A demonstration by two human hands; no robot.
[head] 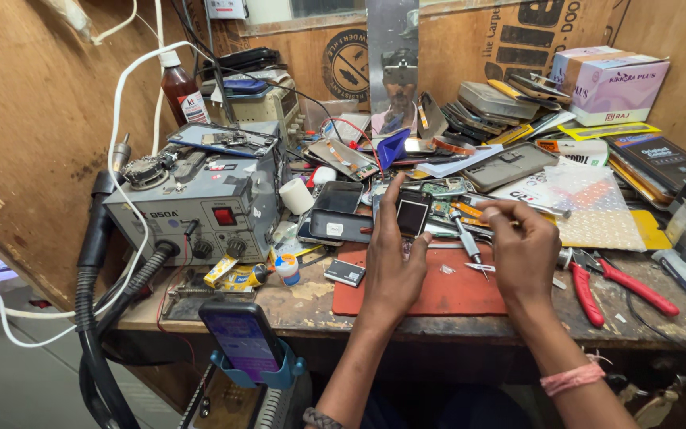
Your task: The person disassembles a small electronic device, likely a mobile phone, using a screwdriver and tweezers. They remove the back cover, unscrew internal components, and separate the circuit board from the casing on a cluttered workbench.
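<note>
Head view, looking down at a crowded workbench: two hands work over one red mat (438,298) at the centre of the frame. Left hand (395,266) is curled, thumb and fingers pinched on one small dark square screen module (413,214), held upright just above the mat. Right hand (522,246), right of centre, is closed around one slim screwdriver (465,235), whose tip points down toward the mat. One pair of red-handled pliers (609,286) lies at the right of the mat. One grey rework station (196,210) stands at the left, one brown bottle (181,91) at the upper left, and one phone (241,342) sits in a blue holder at the lower left.
</note>
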